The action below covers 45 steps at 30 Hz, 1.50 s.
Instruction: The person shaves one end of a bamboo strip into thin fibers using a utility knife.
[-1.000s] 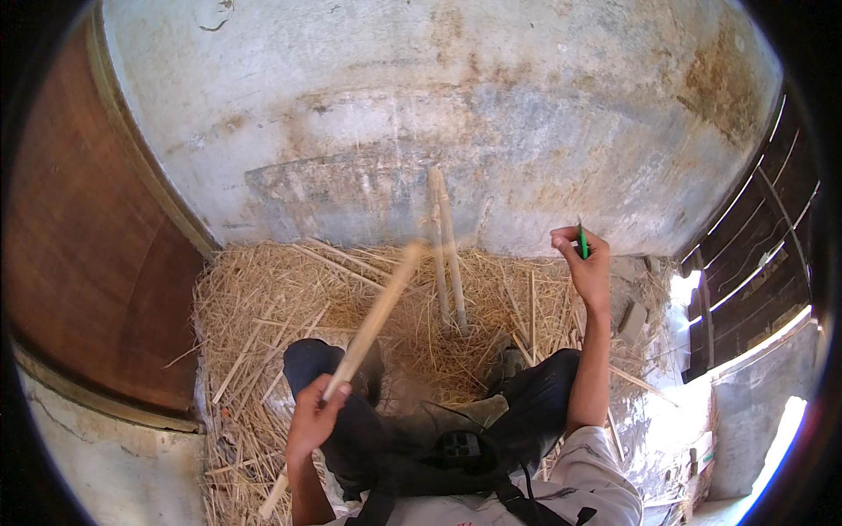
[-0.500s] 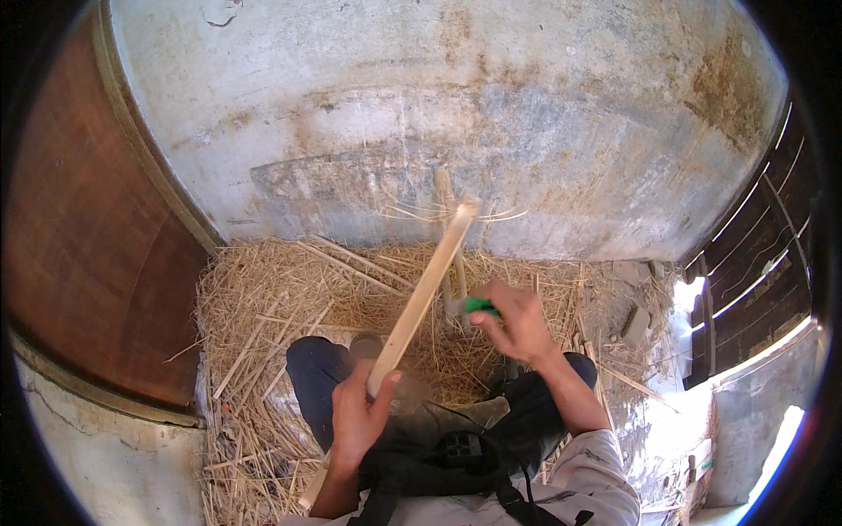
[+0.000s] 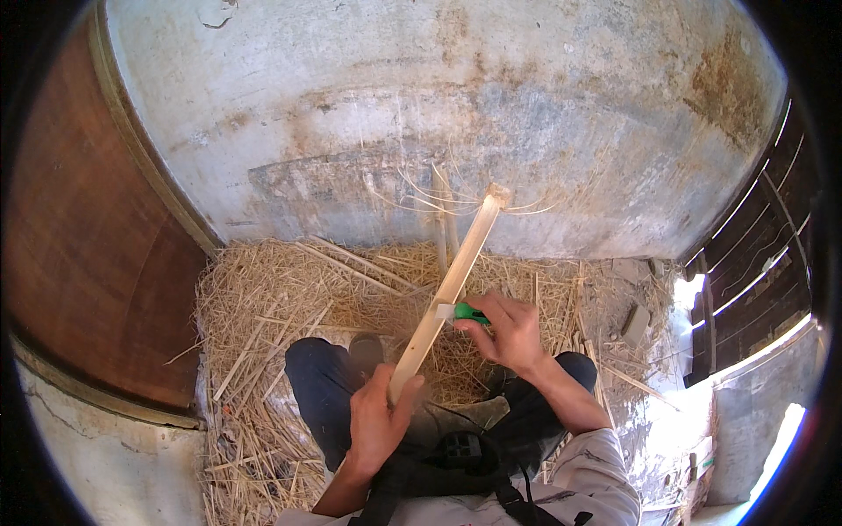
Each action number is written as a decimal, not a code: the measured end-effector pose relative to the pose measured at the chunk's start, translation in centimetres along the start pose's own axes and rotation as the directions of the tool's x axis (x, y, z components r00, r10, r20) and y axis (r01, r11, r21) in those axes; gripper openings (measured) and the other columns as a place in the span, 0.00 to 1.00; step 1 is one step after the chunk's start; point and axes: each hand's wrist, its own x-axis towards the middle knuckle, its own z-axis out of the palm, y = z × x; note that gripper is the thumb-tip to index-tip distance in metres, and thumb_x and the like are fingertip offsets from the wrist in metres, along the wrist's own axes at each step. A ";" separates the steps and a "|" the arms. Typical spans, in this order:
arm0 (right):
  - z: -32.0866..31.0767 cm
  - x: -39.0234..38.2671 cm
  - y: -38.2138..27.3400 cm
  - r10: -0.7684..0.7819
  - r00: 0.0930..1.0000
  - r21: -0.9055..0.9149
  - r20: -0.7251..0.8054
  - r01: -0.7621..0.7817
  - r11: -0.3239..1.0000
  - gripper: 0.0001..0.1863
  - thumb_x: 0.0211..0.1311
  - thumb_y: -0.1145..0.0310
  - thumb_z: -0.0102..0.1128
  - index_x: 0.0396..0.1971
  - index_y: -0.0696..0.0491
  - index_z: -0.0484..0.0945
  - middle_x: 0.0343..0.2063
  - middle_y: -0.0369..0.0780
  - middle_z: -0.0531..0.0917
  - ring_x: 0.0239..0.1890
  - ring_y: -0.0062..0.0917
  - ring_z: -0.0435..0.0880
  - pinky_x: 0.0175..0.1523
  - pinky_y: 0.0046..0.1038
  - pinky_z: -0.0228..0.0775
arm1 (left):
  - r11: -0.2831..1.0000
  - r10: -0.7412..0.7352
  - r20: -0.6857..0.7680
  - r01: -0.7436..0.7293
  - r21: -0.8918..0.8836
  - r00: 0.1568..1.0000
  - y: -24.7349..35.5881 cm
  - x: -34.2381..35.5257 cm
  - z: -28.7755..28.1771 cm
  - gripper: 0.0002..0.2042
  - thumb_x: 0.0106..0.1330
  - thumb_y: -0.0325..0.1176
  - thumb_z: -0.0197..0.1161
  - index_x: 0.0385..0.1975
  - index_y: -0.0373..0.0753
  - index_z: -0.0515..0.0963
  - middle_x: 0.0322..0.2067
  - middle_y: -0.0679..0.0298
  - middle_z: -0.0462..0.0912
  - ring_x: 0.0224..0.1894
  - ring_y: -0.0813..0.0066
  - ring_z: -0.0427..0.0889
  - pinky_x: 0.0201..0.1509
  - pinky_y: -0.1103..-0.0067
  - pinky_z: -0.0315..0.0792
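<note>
A long pale strip of split bamboo or wood [image 3: 461,267] slants up and away from me, with thin curls of shaving around its far end. My left hand [image 3: 379,412] grips its near part, in front of my left knee. My right hand [image 3: 510,333] is closed on a green-handled utility knife [image 3: 472,314], whose blade lies against the strip's right side around its middle. Behind the strip two slender poles [image 3: 440,230] lean upright against the wall.
Straw and loose sticks [image 3: 250,289] cover the floor around my bent legs [image 3: 311,381]. A stained wall [image 3: 438,79] stands ahead, a brown wooden panel [image 3: 114,237] on the left, slatted boards [image 3: 754,219] on the right. A small block [image 3: 635,323] lies right of me.
My left hand has moved right and swung the strip rightward and more upright. My right hand has come down and leftward, bringing the knife from the wall's foot onto the strip.
</note>
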 end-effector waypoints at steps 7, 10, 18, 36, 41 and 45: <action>-0.4 0.4 1.0 0.018 0.997 -0.034 -0.072 -0.021 0.999 0.17 0.64 0.60 0.82 0.45 0.53 0.87 0.30 0.41 0.88 0.26 0.36 0.89 0.29 0.35 0.79 | 0.999 -0.050 0.043 0.050 -0.005 0.998 0.3 -0.5 -0.2 0.13 0.79 0.38 0.71 0.43 0.33 0.79 0.26 0.47 0.83 0.24 0.49 0.84 0.29 0.64 0.75; -0.6 0.4 1.0 0.020 0.998 -0.050 -0.058 -0.023 0.998 0.16 0.64 0.61 0.82 0.45 0.53 0.87 0.30 0.41 0.88 0.25 0.36 0.88 0.29 0.35 0.79 | 0.999 -0.047 0.053 0.048 -0.010 0.997 0.2 -0.7 -0.3 0.13 0.79 0.37 0.71 0.44 0.33 0.79 0.26 0.47 0.84 0.23 0.49 0.85 0.29 0.64 0.75; -0.4 0.8 1.1 0.003 0.994 -0.062 -0.105 -0.010 0.998 0.15 0.64 0.60 0.82 0.43 0.52 0.88 0.28 0.40 0.87 0.24 0.35 0.87 0.29 0.35 0.79 | 0.999 -0.045 0.051 0.045 -0.002 0.998 0.0 -1.1 -0.4 0.13 0.80 0.37 0.70 0.45 0.33 0.78 0.25 0.46 0.84 0.24 0.49 0.86 0.29 0.64 0.76; -1.2 1.2 4.7 0.093 0.980 -0.091 -0.179 -0.110 0.990 0.12 0.66 0.65 0.79 0.44 0.54 0.90 0.33 0.45 0.91 0.28 0.39 0.91 0.33 0.36 0.81 | 0.993 -0.116 0.131 0.111 0.047 0.984 -0.4 -2.8 -1.0 0.13 0.80 0.37 0.69 0.45 0.32 0.76 0.27 0.39 0.84 0.30 0.35 0.88 0.31 0.57 0.78; -2.2 1.4 5.2 0.206 0.971 -0.105 -0.123 -0.219 0.970 0.11 0.69 0.64 0.77 0.44 0.55 0.90 0.35 0.49 0.90 0.31 0.42 0.91 0.37 0.38 0.80 | 0.995 -0.089 0.138 0.084 0.043 0.986 -1.9 -3.7 -0.6 0.13 0.79 0.37 0.70 0.47 0.33 0.77 0.25 0.44 0.83 0.28 0.43 0.88 0.31 0.60 0.77; -1.6 1.0 5.8 0.379 0.925 0.127 -0.023 -0.373 0.919 0.13 0.77 0.60 0.70 0.43 0.56 0.89 0.30 0.41 0.88 0.28 0.32 0.86 0.35 0.32 0.75 | 0.983 -0.186 0.238 0.181 0.043 0.953 -1.2 -2.9 -1.6 0.15 0.78 0.38 0.71 0.50 0.33 0.78 0.31 0.42 0.88 0.36 0.40 0.91 0.36 0.61 0.81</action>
